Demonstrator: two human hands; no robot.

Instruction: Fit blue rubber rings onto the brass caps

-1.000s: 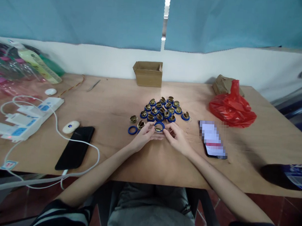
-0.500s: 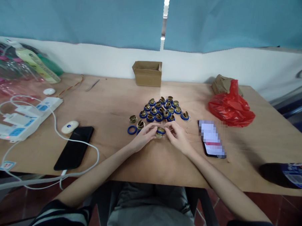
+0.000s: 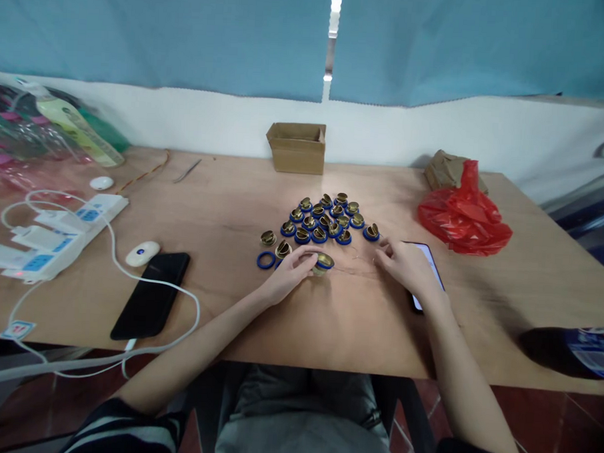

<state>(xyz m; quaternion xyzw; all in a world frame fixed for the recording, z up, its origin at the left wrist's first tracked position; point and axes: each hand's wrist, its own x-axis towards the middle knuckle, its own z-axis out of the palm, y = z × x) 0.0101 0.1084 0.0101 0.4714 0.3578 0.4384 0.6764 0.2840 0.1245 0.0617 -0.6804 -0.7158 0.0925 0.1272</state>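
My left hand [image 3: 294,271] pinches a round brass piece with a blue ring [image 3: 324,261] around it, held just above the table. Out to the right, my right hand [image 3: 405,263] is closed at the fingertips over the edge of a lit phone [image 3: 429,267]. A fine thread-like strand [image 3: 353,271] stretches between the held piece and those fingertips. Beyond my hands lies a cluster of similar brass pieces with blue rings [image 3: 318,234]. Left of the cluster are a loose blue ring [image 3: 266,259], a brass piece without a blue ring [image 3: 268,238] and one with a pale rim [image 3: 283,249].
A cardboard box [image 3: 299,156] stands at the back. Right of it are a red plastic bag [image 3: 463,217] and a dark bottle [image 3: 567,350]. On the left lie a black phone [image 3: 151,297], a power strip [image 3: 71,236] with white cables, and several bottles [image 3: 79,126].
My right hand has moved away from the brass piece, to the right, and now covers part of the lit phone. My left hand keeps the piece in nearly the same place.
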